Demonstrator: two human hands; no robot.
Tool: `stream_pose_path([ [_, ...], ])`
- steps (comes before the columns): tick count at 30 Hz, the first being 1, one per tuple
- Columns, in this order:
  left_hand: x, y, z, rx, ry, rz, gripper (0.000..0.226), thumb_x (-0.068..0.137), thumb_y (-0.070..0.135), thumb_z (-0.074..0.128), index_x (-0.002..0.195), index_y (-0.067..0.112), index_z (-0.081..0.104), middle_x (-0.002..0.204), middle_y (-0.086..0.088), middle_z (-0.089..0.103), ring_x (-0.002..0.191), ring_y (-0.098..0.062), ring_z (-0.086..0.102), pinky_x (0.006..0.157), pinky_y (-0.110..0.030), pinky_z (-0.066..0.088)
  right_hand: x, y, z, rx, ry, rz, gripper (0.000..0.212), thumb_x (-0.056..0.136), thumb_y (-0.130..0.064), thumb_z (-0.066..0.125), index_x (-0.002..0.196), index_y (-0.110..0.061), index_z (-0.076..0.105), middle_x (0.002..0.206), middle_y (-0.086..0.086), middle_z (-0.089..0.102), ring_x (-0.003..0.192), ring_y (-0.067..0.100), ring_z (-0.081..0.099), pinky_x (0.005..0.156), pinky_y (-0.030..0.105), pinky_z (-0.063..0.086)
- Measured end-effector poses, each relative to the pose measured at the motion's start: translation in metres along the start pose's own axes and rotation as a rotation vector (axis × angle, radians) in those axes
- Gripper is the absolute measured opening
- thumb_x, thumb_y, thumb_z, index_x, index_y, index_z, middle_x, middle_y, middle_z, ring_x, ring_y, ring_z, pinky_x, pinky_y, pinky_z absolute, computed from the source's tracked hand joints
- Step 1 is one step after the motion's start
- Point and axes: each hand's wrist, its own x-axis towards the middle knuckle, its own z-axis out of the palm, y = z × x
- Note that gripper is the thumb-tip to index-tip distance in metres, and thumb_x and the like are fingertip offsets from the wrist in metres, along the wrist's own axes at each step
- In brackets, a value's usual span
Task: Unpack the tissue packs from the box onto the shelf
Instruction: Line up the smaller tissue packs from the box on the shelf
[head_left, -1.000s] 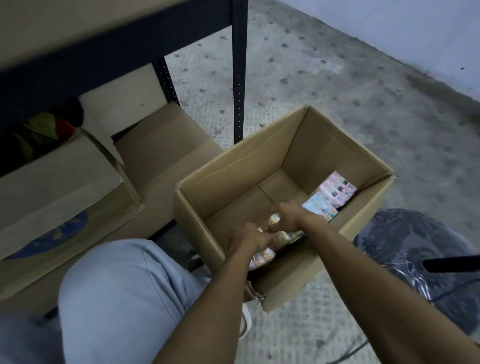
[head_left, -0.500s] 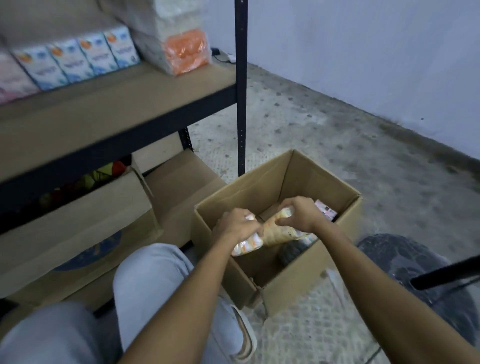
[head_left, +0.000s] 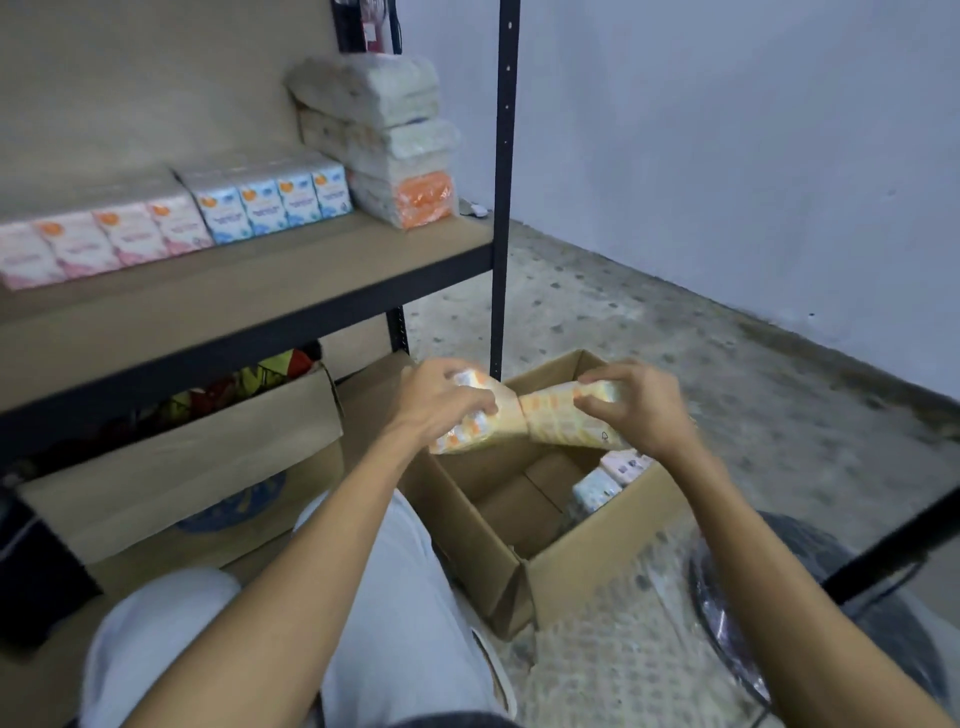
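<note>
Height is the change — both loads sit further above the box (head_left: 587, 561) than a moment ago. The left hand (head_left: 441, 402) grips an orange pack (head_left: 480, 431), the right hand (head_left: 641, 410) grips a second pack (head_left: 561, 423), their ends touching. The carry to the shelf (head_left: 260, 280) seems next, beside the blue row (head_left: 275, 200). The black post (head_left: 502, 234) stands close to that path; leftover packs (head_left: 608, 478) wait inside the box.
</note>
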Motion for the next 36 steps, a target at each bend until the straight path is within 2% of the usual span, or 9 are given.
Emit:
stream_pose_path([
  [4,-0.015,0.021,-0.038,-0.014,0.054,0.067,0.045,0.048,0.04,0.076,0.093,0.045,0.072,0.082,0.013,0.071,0.076,-0.016,0.064,0.072,-0.032,0.055,-0.001,-0.03,-0.025,0.047,0.13,-0.036,0.023,0.075,-0.031,0.077,0.096,-0.024,0.074,0.103,-0.004,0.07,0.101,0.012,0.058,0.081,0.016,0.032],
  [9,-0.034,0.049,-0.088,-0.059,0.169,0.147,0.045,0.054,0.037,0.078,0.097,0.047,0.071,0.106,0.013,0.065,0.077,-0.017,0.061,0.071,-0.032,0.052,0.005,-0.068,-0.051,0.123,0.281,-0.105,0.022,0.074,-0.033,0.078,0.095,-0.027,0.073,0.095,-0.009,0.063,0.093,0.001,0.052,0.079,0.014,0.03],
  [12,-0.045,0.062,-0.116,-0.111,0.217,0.199,0.044,0.058,0.029,0.079,0.1,0.042,0.072,0.111,0.012,0.064,0.073,-0.017,0.061,0.068,-0.032,0.053,0.014,-0.092,-0.062,0.15,0.349,-0.16,0.023,0.074,-0.036,0.077,0.095,-0.028,0.073,0.097,-0.01,0.061,0.091,0.002,0.053,0.081,0.018,0.036],
  [16,-0.055,0.073,-0.151,-0.148,0.349,0.258,0.041,0.057,0.022,0.081,0.093,0.04,0.074,0.112,0.01,0.066,0.087,-0.013,0.065,0.072,-0.033,0.057,0.031,-0.122,-0.064,0.224,0.421,-0.219,0.022,0.074,-0.037,0.077,0.095,-0.03,0.073,0.101,-0.005,0.065,0.091,-0.002,0.052,0.08,0.002,0.032],
  [18,-0.059,0.072,-0.168,-0.125,0.408,0.272,0.042,0.057,0.024,0.082,0.094,0.042,0.073,0.109,0.012,0.068,0.093,-0.01,0.064,0.078,-0.037,0.058,0.039,-0.138,-0.062,0.261,0.447,-0.251,0.022,0.074,-0.036,0.077,0.095,-0.028,0.073,0.1,-0.005,0.065,0.091,-0.003,0.052,0.081,0.0,0.032],
  [24,-0.073,0.049,-0.209,-0.069,0.513,0.289,0.05,0.064,0.017,0.083,0.108,0.037,0.07,0.11,0.004,0.068,0.095,-0.016,0.065,0.072,-0.04,0.06,0.059,-0.179,-0.039,0.385,0.449,-0.342,0.023,0.075,-0.035,0.077,0.096,-0.026,0.074,0.1,-0.01,0.061,0.096,-0.002,0.055,0.085,0.006,0.037],
  [28,-0.081,0.022,-0.231,-0.07,0.575,0.29,0.051,0.066,0.006,0.081,0.106,0.035,0.069,0.112,0.004,0.067,0.098,-0.013,0.063,0.061,-0.022,0.052,0.074,-0.194,-0.009,0.455,0.394,-0.397,0.023,0.074,-0.034,0.078,0.095,-0.025,0.074,0.098,-0.009,0.063,0.098,0.003,0.057,0.088,0.014,0.041],
  [32,-0.081,-0.015,-0.252,-0.037,0.606,0.277,0.055,0.062,0.003,0.082,0.101,0.041,0.069,0.114,0.013,0.064,0.109,-0.012,0.057,0.079,-0.03,0.054,0.088,-0.203,0.021,0.547,0.289,-0.427,0.025,0.075,-0.032,0.079,0.096,-0.021,0.074,0.1,-0.006,0.065,0.099,0.003,0.059,0.089,0.017,0.045],
  [36,-0.079,-0.042,-0.269,0.04,0.595,0.261,0.057,0.061,0.002,0.082,0.103,0.039,0.069,0.114,0.017,0.062,0.109,0.001,0.052,0.087,-0.021,0.044,0.103,-0.212,0.044,0.588,0.216,-0.447,0.025,0.073,-0.029,0.081,0.096,-0.021,0.074,0.101,-0.005,0.066,0.098,0.0,0.058,0.09,0.015,0.044],
])
